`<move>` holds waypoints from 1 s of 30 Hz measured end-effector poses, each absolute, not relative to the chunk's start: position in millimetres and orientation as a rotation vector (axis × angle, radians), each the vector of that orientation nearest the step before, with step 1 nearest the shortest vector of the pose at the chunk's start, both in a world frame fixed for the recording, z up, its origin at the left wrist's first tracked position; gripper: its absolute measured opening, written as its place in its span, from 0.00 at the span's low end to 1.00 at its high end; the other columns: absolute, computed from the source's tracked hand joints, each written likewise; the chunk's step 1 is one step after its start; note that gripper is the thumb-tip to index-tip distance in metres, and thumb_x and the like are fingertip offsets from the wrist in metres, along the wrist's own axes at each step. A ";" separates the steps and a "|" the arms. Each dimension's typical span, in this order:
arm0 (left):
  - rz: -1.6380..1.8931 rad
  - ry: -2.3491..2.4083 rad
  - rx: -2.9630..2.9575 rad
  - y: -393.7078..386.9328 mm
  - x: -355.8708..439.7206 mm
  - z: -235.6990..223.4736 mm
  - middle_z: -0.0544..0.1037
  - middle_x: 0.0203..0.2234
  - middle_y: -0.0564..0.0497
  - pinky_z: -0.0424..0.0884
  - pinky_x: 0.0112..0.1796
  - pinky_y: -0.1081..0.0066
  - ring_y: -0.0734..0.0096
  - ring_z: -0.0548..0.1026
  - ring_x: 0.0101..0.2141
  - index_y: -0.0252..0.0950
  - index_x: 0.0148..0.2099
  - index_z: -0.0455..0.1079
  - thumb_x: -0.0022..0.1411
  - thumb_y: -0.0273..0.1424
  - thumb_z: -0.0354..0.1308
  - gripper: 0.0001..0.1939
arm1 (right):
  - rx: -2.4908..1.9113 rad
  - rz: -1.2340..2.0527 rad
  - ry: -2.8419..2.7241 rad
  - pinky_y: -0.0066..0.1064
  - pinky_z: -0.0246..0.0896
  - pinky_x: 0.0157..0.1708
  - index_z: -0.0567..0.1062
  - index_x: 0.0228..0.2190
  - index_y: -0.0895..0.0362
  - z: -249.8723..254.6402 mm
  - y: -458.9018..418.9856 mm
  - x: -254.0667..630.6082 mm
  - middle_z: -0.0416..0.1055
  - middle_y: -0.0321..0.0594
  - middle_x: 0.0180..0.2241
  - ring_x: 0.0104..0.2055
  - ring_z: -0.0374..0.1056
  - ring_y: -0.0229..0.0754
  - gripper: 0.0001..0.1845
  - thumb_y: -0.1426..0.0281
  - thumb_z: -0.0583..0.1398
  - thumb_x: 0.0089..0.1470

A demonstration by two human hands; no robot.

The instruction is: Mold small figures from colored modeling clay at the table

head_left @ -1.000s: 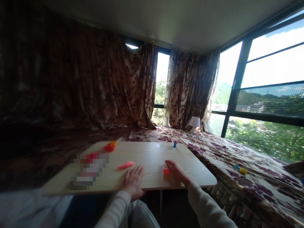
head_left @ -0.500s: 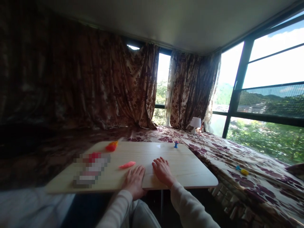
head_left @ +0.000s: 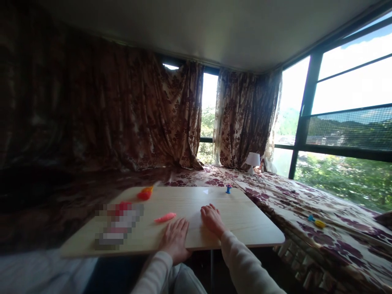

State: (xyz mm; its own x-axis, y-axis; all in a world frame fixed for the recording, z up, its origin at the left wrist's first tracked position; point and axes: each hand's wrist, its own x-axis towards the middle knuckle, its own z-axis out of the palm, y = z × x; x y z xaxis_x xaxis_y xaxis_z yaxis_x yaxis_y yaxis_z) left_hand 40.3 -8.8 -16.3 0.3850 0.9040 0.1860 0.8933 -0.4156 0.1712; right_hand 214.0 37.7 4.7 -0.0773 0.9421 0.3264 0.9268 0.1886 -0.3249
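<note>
Touching table [head_left: 245,220]: left hand [head_left: 175,241] (pink toy [head_left: 165,217] near).

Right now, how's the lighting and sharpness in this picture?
Head view: the right-hand window is partly washed-out white; head view: the left curtain falls into blurry shadow; head view: blocky pixelation covers part of the table, left of the pink object.

The camera sits on the person's head. It looks forward and a bit down, across the close table [head_left: 248,224] to the far curtains [head_left: 241,118].
</note>
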 end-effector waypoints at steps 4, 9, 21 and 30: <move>0.414 1.649 2.579 -7.4 40.3 -18.0 0.52 0.62 0.44 0.36 0.59 0.57 0.59 0.48 0.61 0.32 0.62 0.50 0.44 0.45 0.51 0.44 | -1.721 0.082 -2.030 0.45 0.45 0.56 0.71 0.43 0.51 -6.1 13.6 230.7 0.65 0.42 0.52 0.60 0.49 0.46 0.20 0.67 0.43 0.61; 0.411 1.651 2.576 -9.0 40.4 -17.0 0.52 0.62 0.44 0.37 0.59 0.57 0.59 0.47 0.61 0.32 0.63 0.49 0.43 0.45 0.51 0.45 | -1.719 0.059 -2.096 0.45 0.42 0.57 0.70 0.46 0.53 -13.8 -15.7 231.8 0.62 0.43 0.55 0.62 0.46 0.48 0.20 0.67 0.44 0.60; 0.427 1.674 2.610 -9.1 41.1 -16.6 0.55 0.61 0.44 0.40 0.59 0.56 0.58 0.50 0.60 0.30 0.62 0.51 0.43 0.43 0.51 0.44 | -1.803 -0.091 -2.088 0.52 0.44 0.53 0.70 0.41 0.58 -5.6 25.6 178.3 0.65 0.51 0.49 0.58 0.51 0.54 0.18 0.66 0.44 0.59; 0.423 1.669 2.602 -7.4 39.7 -18.0 0.54 0.61 0.44 0.39 0.59 0.56 0.58 0.49 0.60 0.32 0.62 0.51 0.42 0.44 0.52 0.45 | -1.801 -0.015 -2.143 0.45 0.48 0.53 0.69 0.45 0.55 -2.3 33.1 222.5 0.62 0.47 0.54 0.59 0.51 0.49 0.19 0.66 0.43 0.60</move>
State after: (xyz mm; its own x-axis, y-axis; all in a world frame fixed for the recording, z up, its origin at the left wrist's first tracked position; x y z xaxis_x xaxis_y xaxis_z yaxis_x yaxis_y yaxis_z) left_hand 39.7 -7.4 -18.0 0.3911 0.8949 0.2148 0.8891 -0.4277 0.1629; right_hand 222.5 33.1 -2.3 -0.1381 0.9547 0.2636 0.9582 0.1961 -0.2082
